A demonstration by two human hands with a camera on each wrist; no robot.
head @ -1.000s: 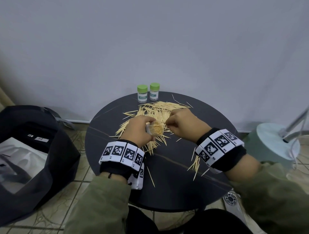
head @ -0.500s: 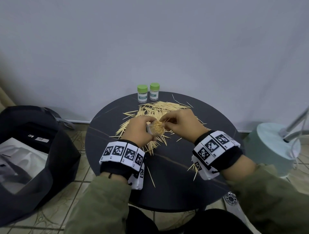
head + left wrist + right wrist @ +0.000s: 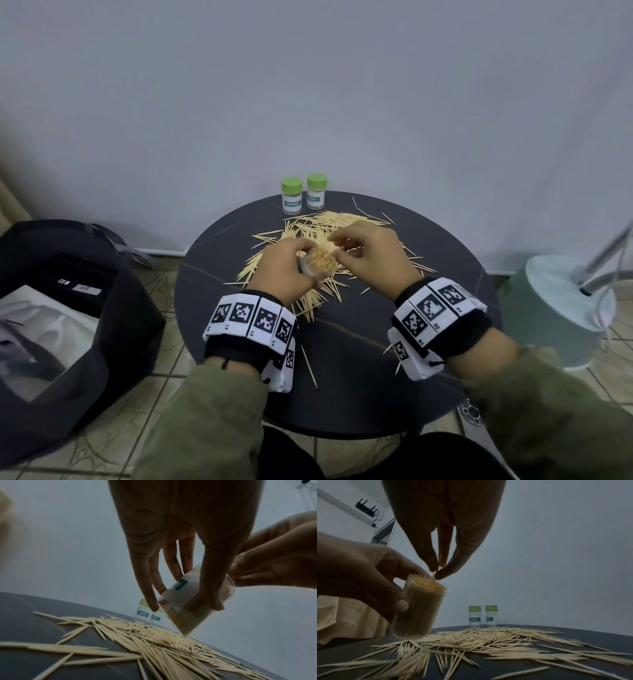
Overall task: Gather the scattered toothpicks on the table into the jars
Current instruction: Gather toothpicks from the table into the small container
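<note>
The toothpicks [image 3: 318,240] are thin, pale sticks with sharp ends. Most lie in a messy pile in the middle of the round dark surface [image 3: 342,394], and a few lie alone nearer the person.

Just above the pile, the left hand [image 3: 284,267] holds a clear open jar [image 3: 317,265]. Its fingers and thumb curl around the jar's sides. The jar is tipped a little, and its bottom is off the surface. It is packed almost full of toothpicks standing on end. A white label with a blue-green patch is on its side.

The right hand [image 3: 370,255] is right at the mouth of the open jar. Its thumb and fingertips [image 3: 435,562] pinch a few toothpicks, and the ends poke into the full jar.

Behind the pile, at the far edge of the surface, stand two closed jars [image 3: 304,193] side by side. They have green lids and labels that say TOOTHPICK. I cannot tell what is inside them.
</note>
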